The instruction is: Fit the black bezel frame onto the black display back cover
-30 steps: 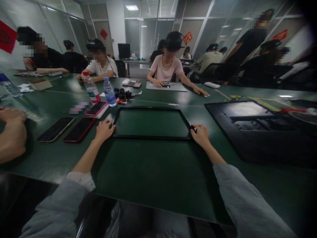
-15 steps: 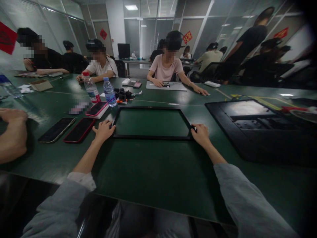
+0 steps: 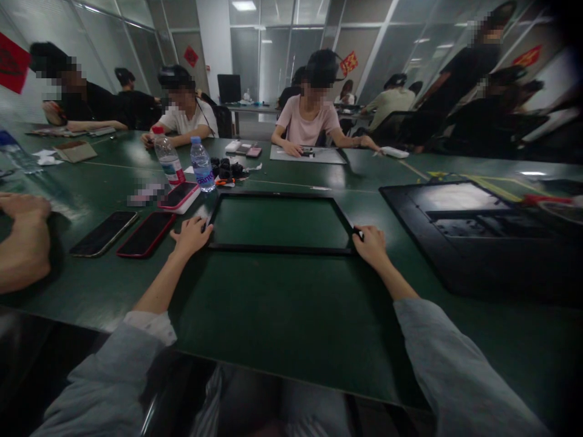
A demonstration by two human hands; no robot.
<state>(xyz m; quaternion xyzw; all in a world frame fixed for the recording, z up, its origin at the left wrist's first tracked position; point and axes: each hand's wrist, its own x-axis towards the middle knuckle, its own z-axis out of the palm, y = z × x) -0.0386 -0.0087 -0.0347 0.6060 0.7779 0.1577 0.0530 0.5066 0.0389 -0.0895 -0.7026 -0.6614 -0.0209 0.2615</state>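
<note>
A: Put the black frame [image 3: 279,249] at the clock's centre. What's readable, starting from the left?

B: At ten o'clock hangs a red poster [image 3: 13,62]; its dark marking is too blurred to read.

A: And lower?

B: At nine, a dark phone [image 3: 104,234] and a red-edged phone [image 3: 146,235] lie side by side on the green surface [image 3: 282,303]. Toward ten stands a red-capped bottle [image 3: 169,159], its red-and-white label illegible. Next to it, a blue-capped bottle [image 3: 201,165] carries large purple letters, too unclear to make a brand of.

A: How are the hands?

B: Well apart, both clamped on the frame: the left hand [image 3: 193,235] on its left end at nine, the right hand [image 3: 371,244] on its right end at three.

A: Any lettering on the frame?

B: A tiny pale mark on its far bar, toward twelve, too small to read. It appears to lie flat on the surface.

A: Farther right?

B: A red-and-gold sign [image 3: 350,63] at one, its writing indistinct, and a large black panel [image 3: 483,255] at three.
</note>
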